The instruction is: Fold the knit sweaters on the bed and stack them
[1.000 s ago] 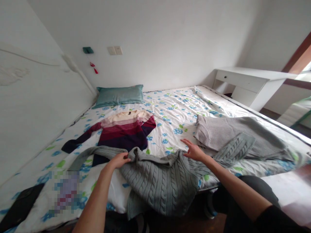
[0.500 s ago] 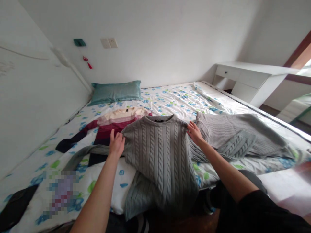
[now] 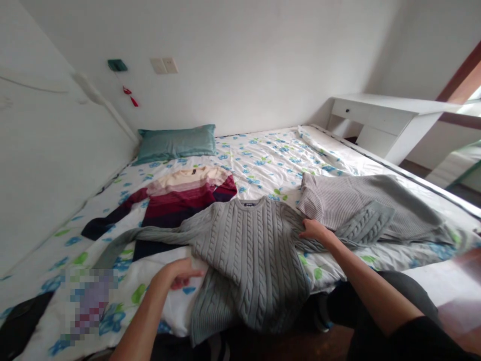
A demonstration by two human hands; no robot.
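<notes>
A grey cable-knit sweater lies front up on the flowered bed sheet, its hem hanging over the bed's near edge. Its sleeves reach out to both sides. My right hand is closed on the sweater's right-side sleeve near the shoulder. Left of the sweater's body, above the sheet, my left hand has its fingers partly spread and holds nothing. A striped cream, red and navy sweater lies behind, partly under the grey left-side sleeve. At the right lies a light grey ribbed garment, with the other grey sleeve over it.
A green pillow rests against the wall at the back left. A white desk stands beyond the bed at the right. A black item lies at the near left, beside a blurred patch.
The grey sweater's neckline has come down flat, nearer to me. My left hand has let go of its shoulder and moved down toward the hem; my right hand has shifted slightly right and down.
</notes>
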